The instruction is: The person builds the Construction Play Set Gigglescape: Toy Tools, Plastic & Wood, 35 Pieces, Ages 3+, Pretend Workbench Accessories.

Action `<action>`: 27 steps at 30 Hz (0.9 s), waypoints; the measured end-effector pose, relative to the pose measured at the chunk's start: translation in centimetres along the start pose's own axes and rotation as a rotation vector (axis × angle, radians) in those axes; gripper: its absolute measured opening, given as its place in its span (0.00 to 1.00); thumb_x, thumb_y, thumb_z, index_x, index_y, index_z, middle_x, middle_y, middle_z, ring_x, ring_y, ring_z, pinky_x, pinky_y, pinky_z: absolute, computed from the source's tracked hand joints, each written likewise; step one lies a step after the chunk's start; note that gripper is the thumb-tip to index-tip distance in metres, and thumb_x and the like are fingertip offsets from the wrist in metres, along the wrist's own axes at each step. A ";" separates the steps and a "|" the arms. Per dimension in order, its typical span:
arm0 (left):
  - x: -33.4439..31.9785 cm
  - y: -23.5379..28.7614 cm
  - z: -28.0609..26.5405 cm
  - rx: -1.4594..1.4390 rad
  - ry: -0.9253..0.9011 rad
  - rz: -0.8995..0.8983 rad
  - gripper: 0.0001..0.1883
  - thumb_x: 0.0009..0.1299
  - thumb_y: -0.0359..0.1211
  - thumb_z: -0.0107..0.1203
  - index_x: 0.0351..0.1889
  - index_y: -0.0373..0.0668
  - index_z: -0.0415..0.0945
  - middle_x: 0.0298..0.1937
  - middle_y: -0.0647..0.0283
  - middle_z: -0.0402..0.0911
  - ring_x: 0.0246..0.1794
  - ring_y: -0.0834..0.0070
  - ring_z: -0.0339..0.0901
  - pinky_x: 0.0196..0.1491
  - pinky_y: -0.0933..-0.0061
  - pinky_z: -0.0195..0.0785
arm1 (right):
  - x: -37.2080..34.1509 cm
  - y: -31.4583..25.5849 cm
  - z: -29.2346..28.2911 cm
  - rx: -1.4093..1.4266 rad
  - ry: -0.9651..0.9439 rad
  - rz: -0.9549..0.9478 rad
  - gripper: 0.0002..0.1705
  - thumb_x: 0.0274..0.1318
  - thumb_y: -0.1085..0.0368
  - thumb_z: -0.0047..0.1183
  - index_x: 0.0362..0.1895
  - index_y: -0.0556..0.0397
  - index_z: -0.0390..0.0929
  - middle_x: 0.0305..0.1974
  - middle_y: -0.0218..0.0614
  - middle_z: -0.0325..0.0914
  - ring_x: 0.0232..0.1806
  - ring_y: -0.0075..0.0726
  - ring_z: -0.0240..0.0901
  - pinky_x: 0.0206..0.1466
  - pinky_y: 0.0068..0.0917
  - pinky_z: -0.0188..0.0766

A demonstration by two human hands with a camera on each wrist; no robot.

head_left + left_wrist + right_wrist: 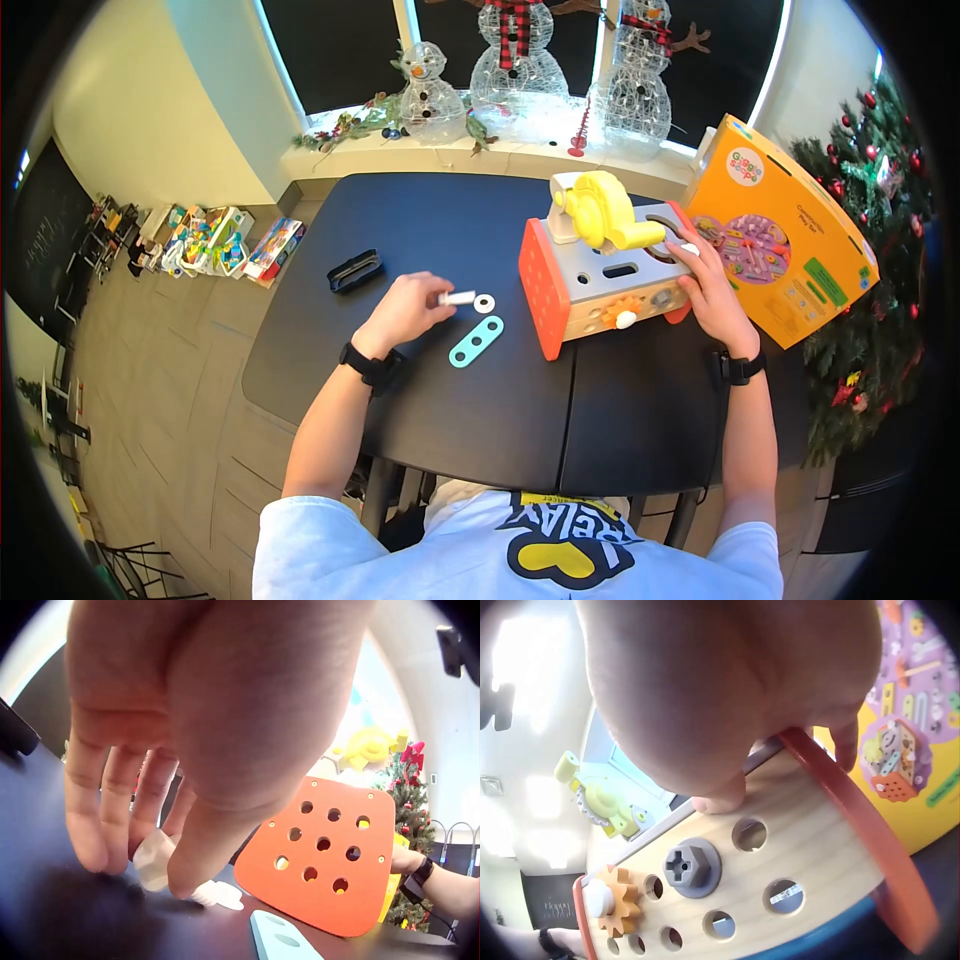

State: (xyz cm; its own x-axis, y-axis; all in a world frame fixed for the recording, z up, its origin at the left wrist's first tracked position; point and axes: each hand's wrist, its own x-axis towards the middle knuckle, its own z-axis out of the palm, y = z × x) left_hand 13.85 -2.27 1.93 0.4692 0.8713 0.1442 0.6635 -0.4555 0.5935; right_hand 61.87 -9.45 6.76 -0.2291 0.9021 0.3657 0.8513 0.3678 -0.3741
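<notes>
My left hand (408,312) pinches a white toy bolt (458,298) between thumb and fingers, low over the table. Beside the bolt's tip lies a white ring (484,303), and a turquoise strip with three holes (477,342) rests just nearer to me. My right hand (712,290) holds the right end of a toy workbench (612,275), thumb (721,796) at the front top edge and fingers over the red end panel (847,806). An orange gear (616,901) and a grey hex bolt (690,868) sit on its wooden front. A yellow toy saw (600,208) stands on top.
A black open case (355,271) lies on the dark table (420,420) at the left. An orange toy box (780,235) stands behind my right hand, near a Christmas tree (865,330). Wire snowmen (515,55) line the windowsill. A seam crosses the table.
</notes>
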 end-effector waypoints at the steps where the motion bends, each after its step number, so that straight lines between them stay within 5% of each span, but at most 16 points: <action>1: 0.4 0.6 0.2 -0.089 0.082 0.013 0.18 0.65 0.33 0.73 0.50 0.34 0.86 0.39 0.54 0.86 0.35 0.61 0.87 0.43 0.65 0.80 | 0.0 -0.1 0.0 -0.001 0.001 0.000 0.31 0.69 0.74 0.52 0.74 0.41 0.73 0.80 0.42 0.60 0.84 0.57 0.49 0.84 0.49 0.52; 8: 4.4 4.0 1.1 -0.200 0.194 0.138 0.19 0.67 0.32 0.74 0.54 0.34 0.85 0.42 0.56 0.87 0.38 0.67 0.89 0.45 0.68 0.83 | -0.5 -1.3 0.5 -0.123 0.093 -0.030 0.34 0.63 0.75 0.53 0.73 0.42 0.74 0.82 0.46 0.54 0.86 0.65 0.40 0.86 0.59 0.42; 9: 4.8 4.3 1.3 -0.200 0.187 0.147 0.19 0.67 0.32 0.74 0.54 0.35 0.86 0.41 0.57 0.87 0.38 0.68 0.89 0.45 0.68 0.84 | -0.8 -1.9 0.3 -0.186 0.092 -0.044 0.38 0.55 0.71 0.58 0.73 0.41 0.74 0.83 0.47 0.51 0.87 0.68 0.34 0.85 0.69 0.33; 16: 6.3 6.4 2.2 -0.319 0.189 0.089 0.16 0.66 0.29 0.73 0.49 0.34 0.86 0.42 0.54 0.88 0.36 0.67 0.88 0.44 0.68 0.83 | -1.4 -7.1 1.0 -0.232 -0.087 -0.183 0.53 0.40 0.59 0.73 0.76 0.40 0.68 0.82 0.44 0.54 0.88 0.64 0.36 0.85 0.75 0.26; 19: 6.8 7.2 3.2 -0.498 0.214 0.002 0.11 0.67 0.27 0.71 0.43 0.31 0.85 0.43 0.53 0.89 0.38 0.66 0.90 0.45 0.68 0.83 | -1.2 -7.7 3.2 -0.301 -0.046 -0.200 0.58 0.35 0.57 0.80 0.76 0.37 0.67 0.78 0.47 0.57 0.87 0.60 0.41 0.84 0.77 0.27; 22: 6.9 7.5 4.6 -0.423 0.234 0.103 0.06 0.68 0.25 0.68 0.38 0.30 0.84 0.44 0.54 0.89 0.42 0.64 0.90 0.46 0.68 0.83 | -0.8 -7.5 5.3 -0.358 0.073 -0.245 0.57 0.34 0.64 0.79 0.74 0.37 0.68 0.74 0.50 0.60 0.84 0.59 0.48 0.83 0.81 0.32; 23: 7.0 7.5 4.3 -0.356 0.182 0.084 0.06 0.70 0.25 0.68 0.37 0.30 0.85 0.57 0.51 0.87 0.48 0.64 0.91 0.52 0.70 0.85 | -0.7 -7.0 6.2 -0.382 0.121 -0.280 0.56 0.35 0.65 0.78 0.74 0.37 0.68 0.74 0.50 0.61 0.84 0.59 0.50 0.82 0.82 0.34; 27: 6.6 7.4 4.8 -0.442 0.207 0.130 0.04 0.72 0.23 0.65 0.41 0.30 0.85 0.61 0.53 0.83 0.52 0.62 0.89 0.57 0.67 0.85 | -0.3 -6.6 7.2 -0.430 0.230 -0.369 0.53 0.35 0.69 0.73 0.73 0.38 0.70 0.70 0.48 0.64 0.79 0.59 0.57 0.79 0.86 0.41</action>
State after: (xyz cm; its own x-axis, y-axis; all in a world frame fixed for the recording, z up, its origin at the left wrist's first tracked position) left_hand 24.68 -0.76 3.43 0.3764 0.8506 0.3670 0.2756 -0.4810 0.8323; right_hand 52.93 -10.54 2.96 -0.4784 0.6428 0.5983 0.8603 0.4796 0.1727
